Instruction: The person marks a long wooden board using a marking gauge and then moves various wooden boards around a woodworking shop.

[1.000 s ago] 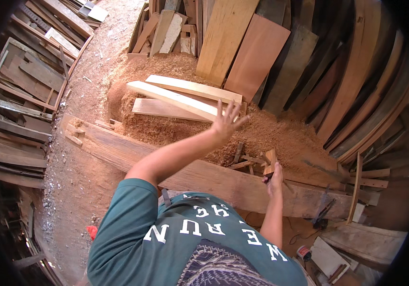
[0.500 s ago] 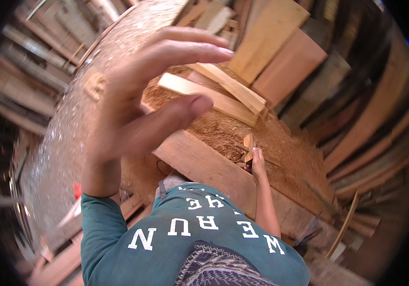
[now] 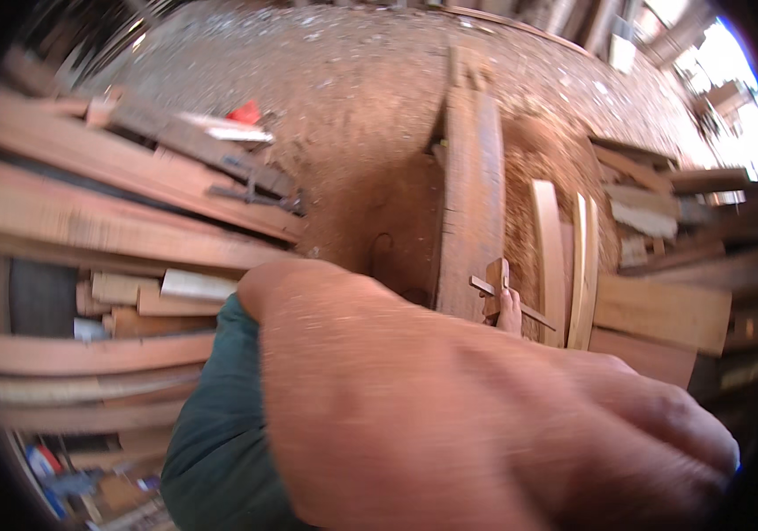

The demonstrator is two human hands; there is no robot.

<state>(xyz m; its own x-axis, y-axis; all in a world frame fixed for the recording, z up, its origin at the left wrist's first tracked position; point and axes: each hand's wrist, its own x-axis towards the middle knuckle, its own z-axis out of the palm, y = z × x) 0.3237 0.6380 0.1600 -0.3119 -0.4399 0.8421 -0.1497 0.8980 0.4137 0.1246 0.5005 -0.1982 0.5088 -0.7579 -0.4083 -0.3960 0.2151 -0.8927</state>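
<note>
My left hand [image 3: 520, 416] looms large and blurred across the lower part of the head view, very near the camera; its fingers are too smeared and cropped to read. Beyond it, my right hand [image 3: 510, 310] grips a wooden hand plane [image 3: 498, 270] with a crossbar, over the near part of a long weathered beam [image 3: 472, 177]. To the right of that beam, pale wooden strips [image 3: 545, 239] lie on reddish shavings [image 3: 520, 146].
Stacked reddish boards [image 3: 87, 212] fill the left side, with a red object [image 3: 245, 111] behind them. Leaning and piled planks [image 3: 662, 310] stand at the right. A thin dark cord [image 3: 383, 243] lies on the dusty floor [image 3: 352, 115] beside the beam.
My view has swung sharply left, so the beam now runs away from me. My raised left hand has moved downward in the picture. The plane is still in my right hand.
</note>
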